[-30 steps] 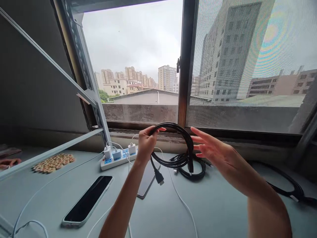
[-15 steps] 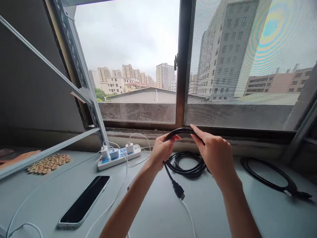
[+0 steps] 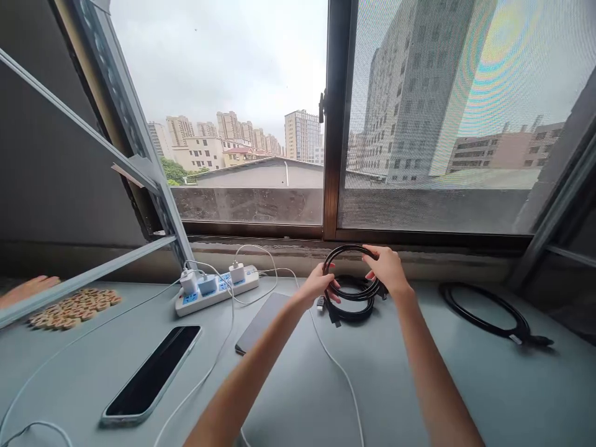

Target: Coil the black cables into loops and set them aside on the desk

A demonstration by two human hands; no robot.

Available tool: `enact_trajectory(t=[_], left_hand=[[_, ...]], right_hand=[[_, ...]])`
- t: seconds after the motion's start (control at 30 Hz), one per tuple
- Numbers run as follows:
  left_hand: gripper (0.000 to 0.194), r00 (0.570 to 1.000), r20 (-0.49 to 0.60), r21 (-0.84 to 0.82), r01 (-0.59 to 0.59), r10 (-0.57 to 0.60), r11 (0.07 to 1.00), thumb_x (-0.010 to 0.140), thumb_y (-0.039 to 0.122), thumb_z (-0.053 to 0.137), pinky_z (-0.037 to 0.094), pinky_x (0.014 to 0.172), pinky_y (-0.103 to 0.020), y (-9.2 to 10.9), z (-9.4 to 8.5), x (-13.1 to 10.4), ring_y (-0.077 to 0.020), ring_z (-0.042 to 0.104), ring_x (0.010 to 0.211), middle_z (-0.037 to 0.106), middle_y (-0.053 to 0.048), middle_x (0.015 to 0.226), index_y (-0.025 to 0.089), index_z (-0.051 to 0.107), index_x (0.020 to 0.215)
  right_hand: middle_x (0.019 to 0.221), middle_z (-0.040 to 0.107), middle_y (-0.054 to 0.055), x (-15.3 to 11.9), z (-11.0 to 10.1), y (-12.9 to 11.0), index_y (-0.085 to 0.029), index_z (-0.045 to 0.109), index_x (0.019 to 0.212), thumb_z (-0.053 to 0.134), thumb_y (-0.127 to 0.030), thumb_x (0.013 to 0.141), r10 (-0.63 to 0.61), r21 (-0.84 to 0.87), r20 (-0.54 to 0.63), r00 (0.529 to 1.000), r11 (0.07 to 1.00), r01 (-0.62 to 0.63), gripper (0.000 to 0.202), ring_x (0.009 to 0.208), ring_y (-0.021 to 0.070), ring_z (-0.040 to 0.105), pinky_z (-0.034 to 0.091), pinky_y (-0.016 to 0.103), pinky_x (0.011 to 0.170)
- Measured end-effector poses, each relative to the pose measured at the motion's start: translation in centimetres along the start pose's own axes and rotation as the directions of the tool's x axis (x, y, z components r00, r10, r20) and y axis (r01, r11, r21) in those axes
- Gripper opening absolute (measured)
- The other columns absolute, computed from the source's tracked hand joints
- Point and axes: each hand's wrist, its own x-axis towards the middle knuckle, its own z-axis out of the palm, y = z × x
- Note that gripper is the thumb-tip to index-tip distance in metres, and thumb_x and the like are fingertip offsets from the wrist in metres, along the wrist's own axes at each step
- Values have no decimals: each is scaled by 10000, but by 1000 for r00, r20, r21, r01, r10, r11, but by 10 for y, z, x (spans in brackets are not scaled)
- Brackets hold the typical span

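Observation:
Between my hands a black cable (image 3: 347, 249) is held up as a round coil, its plug end hanging down on the left. My left hand (image 3: 320, 284) is closed round the coil's left side. On the upper right side of the loop, my right hand (image 3: 385, 268) grips it with thumb and fingers. Directly behind and below, another coiled black cable (image 3: 357, 315) lies on the table, partly hidden by the held one. A third black cable coil (image 3: 484, 321) lies apart on the right.
A white power strip (image 3: 218, 292) with chargers and white cords stands at the back left. A phone (image 3: 153, 372) and a grey flat device (image 3: 263, 323) lie on the table (image 3: 419, 397). Wooden pieces (image 3: 77, 308) and another person's hand (image 3: 30, 290) are beyond the metal rail (image 3: 93, 277).
Both hands have moved away from me and lower with the cable, which now shows as a round coil over the one on the table. The grey device has come into view.

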Motion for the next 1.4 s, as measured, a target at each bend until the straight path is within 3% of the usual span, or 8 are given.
enact_trajectory(t=[0.13, 0.27, 0.5, 0.6, 0.73, 0.97, 1.17, 1.4], left_hand=[[245, 999, -48, -5, 7, -7, 1000, 827, 222, 615, 526, 480, -243, -14, -5, 12, -103, 554, 389, 538, 39, 658, 136, 437, 972], [284, 999, -47, 81, 19, -16, 997, 808, 237, 696, 504, 479, -211, -27, -7, 18, -114, 597, 475, 558, 10, 698, 116, 496, 970], [282, 988, -131, 392, 122, -76, 912, 931, 303, 564, 547, 619, -281, -61, -1, 29, -139, 602, 719, 599, -57, 955, 128, 534, 1150], [347, 983, -182, 524, 127, -35, 843, 922, 322, 571, 546, 765, -378, -69, 0, 32, -199, 606, 895, 575, -94, 1103, 143, 512, 1214], [479, 972, -225, 675, 109, 63, 729, 917, 339, 562, 440, 954, -495, -71, -1, 34, -273, 524, 1116, 488, -134, 1283, 156, 419, 1336], [640, 976, -165, 807, 49, 145, 589, 886, 162, 400, 388, 969, -335, -72, 0, 37, -260, 490, 1178, 462, -224, 1291, 18, 159, 1461], [635, 978, -102, 873, 0, 184, 487, 883, 244, 421, 343, 1012, -371, -71, -4, 35, -275, 412, 1245, 455, -184, 1322, 79, 219, 1462], [525, 985, -87, 911, 19, 149, 411, 912, 261, 359, 300, 1039, -489, -69, -4, 31, -355, 321, 1308, 308, -154, 1491, 126, 358, 1420]], right_hand=[[971, 684, 52, 8, 7, 17, -154, 582, 1214, 599, -280, 877, 39, -128, 102, 994, 991, -26, 360, 789, 137, 660, 530, 362, 829], [1128, 618, 73, 15, 19, 29, -163, 592, 1159, 576, -319, 895, 110, -233, 170, 979, 970, -69, 307, 1011, 187, 601, 501, 410, 885], [1175, 586, 81, 16, 49, 39, -175, 578, 1169, 558, -329, 905, 247, -364, 230, 941, 919, -152, 306, 1015, 184, 589, 509, 391, 865], [1175, 583, 84, 16, 55, 42, -172, 571, 1175, 552, -337, 908, 286, -404, 220, 933, 897, -180, 315, 1002, 181, 591, 514, 386, 853], [1183, 578, 86, 18, 58, 43, -173, 571, 1175, 550, -341, 909, 296, -430, 222, 929, 885, -179, 316, 1014, 184, 587, 510, 391, 861], [1203, 571, 88, 22, 59, 46, -172, 571, 1181, 555, -334, 906, 287, -438, 230, 930, 884, -164, 320, 1048, 195, 576, 497, 408, 888], [1197, 574, 87, 22, 61, 49, -175, 572, 1179, 554, -332, 907, 289, -434, 237, 928, 886, -165, 314, 1041, 191, 579, 500, 402, 884], [1192, 577, 84, 22, 62, 48, -175, 578, 1167, 553, -334, 907, 307, -429, 254, 917, 886, -177, 306, 1041, 191, 579, 498, 405, 886]])
